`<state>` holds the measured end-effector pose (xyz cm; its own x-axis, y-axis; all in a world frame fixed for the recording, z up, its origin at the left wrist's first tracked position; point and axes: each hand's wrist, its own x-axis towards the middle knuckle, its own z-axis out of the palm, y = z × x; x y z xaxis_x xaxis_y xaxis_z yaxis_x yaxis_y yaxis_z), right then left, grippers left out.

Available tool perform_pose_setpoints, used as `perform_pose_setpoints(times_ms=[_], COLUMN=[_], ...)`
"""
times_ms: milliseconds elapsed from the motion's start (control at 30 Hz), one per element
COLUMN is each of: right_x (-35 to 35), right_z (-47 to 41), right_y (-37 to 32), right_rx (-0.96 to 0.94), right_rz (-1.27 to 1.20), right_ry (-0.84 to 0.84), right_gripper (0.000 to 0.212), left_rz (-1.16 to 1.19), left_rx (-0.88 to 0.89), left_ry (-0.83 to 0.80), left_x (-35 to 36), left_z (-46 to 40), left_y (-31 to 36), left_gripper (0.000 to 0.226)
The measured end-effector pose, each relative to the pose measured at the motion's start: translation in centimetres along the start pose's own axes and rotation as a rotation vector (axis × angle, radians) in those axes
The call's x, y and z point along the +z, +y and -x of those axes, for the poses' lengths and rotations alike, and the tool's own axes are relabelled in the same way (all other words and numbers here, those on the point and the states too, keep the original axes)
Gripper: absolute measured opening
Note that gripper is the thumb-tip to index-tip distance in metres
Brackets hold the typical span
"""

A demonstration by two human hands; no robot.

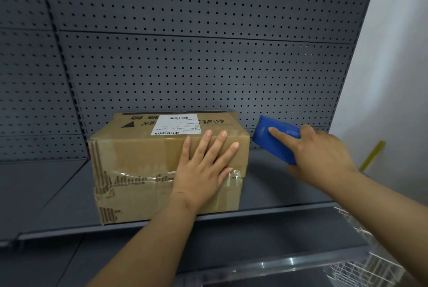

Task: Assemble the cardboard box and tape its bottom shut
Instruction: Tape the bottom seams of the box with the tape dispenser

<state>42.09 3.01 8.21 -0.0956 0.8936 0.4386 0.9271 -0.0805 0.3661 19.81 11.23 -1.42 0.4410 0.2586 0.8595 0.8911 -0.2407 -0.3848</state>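
So the grey pegboard [208,59] backs a grey shelf [278,184], and the cardboard box [143,159] sits on that shelf near its front edge, flaps closed, clear tape [139,179] already running along the seam; the left hand [203,170] lies flat and open on the seam, holding nothing, probably pinning the box steady; the right hand [324,154] has its grip closed round a blue tape dispenser [275,139], just beside the box, looks done or ready for another strip.
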Motion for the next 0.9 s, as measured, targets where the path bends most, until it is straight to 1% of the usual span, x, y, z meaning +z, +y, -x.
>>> perform_pose_setpoints(times_ms=[233,333,400,467,533,600,667,767,900], right_x=[-1.8,-2.5,-2.8,-3.1,-3.3,-3.4,-3.5,-3.4,-3.5], right_z=[0.6,0.6,0.5,0.4,0.3,0.3,0.2,0.2,-0.1], right_y=[0.2,-0.1,-0.2,-0.2,0.0,0.2,0.3,0.4,0.4], right_rx=[0.048,0.051,0.05,0.053,0.06,0.064,0.061,0.05,0.05], right_rz=[-0.059,-0.084,-0.105,-0.113,-0.119,-0.116,-0.112,-0.122,-0.126], right_ry=[0.054,0.071,0.08,0.084,0.088,0.09,0.085,0.083,0.083], right_gripper=[0.076,0.077,0.077,0.077,0.077,0.077,0.077,0.077,0.077], left_rz=[0.015,0.031,0.053,0.066,0.078,0.086,0.071,0.031,-0.001], left_rx=[-0.006,0.019,0.105,0.267,0.431,0.536,0.596,0.651,0.685], left_ry=[-0.078,-0.063,-0.056,-0.077,-0.12,-0.188,-0.252,-0.322,-0.304], left_x=[-1.2,-1.3,-1.4,-1.6,-1.8,-1.9,-1.9,-1.8,-1.6], left_z=[-0.3,0.1,0.3,0.4,0.2,-0.2,-0.8,-1.7,-1.7], left_y=[0.7,0.9,1.2,1.5,1.7,1.9,2.1,2.4,2.8], left_gripper=[0.055,0.061,0.07,0.071,0.061,0.05,0.047,0.052,0.049])
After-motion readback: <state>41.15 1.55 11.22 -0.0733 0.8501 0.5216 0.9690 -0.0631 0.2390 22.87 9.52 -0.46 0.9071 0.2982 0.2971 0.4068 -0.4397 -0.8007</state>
